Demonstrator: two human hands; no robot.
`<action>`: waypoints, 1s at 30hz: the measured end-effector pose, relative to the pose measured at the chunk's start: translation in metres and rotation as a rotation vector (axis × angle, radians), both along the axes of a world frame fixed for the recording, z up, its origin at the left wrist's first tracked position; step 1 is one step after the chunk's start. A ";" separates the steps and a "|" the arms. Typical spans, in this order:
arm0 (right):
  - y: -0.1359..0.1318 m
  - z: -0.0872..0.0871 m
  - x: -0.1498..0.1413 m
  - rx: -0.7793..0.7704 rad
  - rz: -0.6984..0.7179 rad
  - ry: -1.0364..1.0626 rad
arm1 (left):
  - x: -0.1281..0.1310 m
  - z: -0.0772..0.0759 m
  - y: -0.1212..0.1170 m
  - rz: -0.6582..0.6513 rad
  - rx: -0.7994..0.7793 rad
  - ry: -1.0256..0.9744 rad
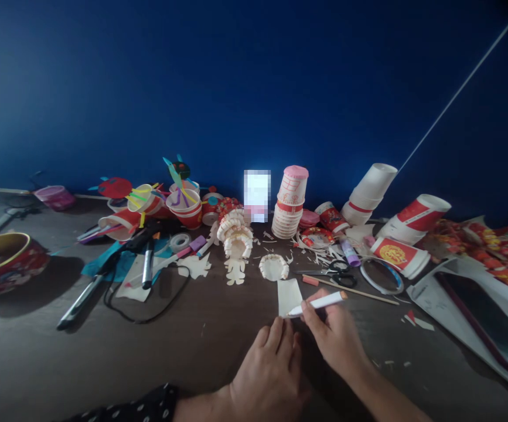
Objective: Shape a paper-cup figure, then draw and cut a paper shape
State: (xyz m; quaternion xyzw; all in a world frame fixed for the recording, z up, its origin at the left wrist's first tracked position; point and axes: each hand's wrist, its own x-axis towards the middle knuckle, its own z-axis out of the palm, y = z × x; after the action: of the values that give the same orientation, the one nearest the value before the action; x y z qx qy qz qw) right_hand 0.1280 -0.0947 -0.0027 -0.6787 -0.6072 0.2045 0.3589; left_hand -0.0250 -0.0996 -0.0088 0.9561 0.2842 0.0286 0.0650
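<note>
Got my right hand (333,337) pinching a white marker (319,303) to a paper strip (289,296), my left hand (266,375) half-curled and empty at its edge.

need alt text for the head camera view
On a dark table, a right hand holds a white marker against a small piece of white paper, with the left hand just below it. Scissors and stacked red-and-white paper cups lie beyond, before a blue wall.

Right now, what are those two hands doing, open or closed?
Left hand: half-closed, fingertips at the paper's edge, grip unclear.
Right hand: closed, holding a white pen.
</note>
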 end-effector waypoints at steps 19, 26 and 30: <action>0.001 -0.003 0.002 -0.022 -0.068 0.052 | 0.000 -0.001 0.001 0.000 -0.014 0.020; 0.001 -0.004 0.002 -0.016 -0.086 0.287 | 0.000 -0.001 0.001 0.005 -0.026 0.019; 0.001 -0.002 0.005 0.054 -0.166 0.498 | -0.001 0.000 0.001 -0.006 -0.032 0.030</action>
State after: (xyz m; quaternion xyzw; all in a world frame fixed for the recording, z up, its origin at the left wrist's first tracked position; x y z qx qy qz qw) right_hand 0.1334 -0.0933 -0.0044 -0.6449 -0.4477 0.3190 0.5309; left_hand -0.0261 -0.0982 -0.0091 0.9561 0.2828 0.0094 0.0760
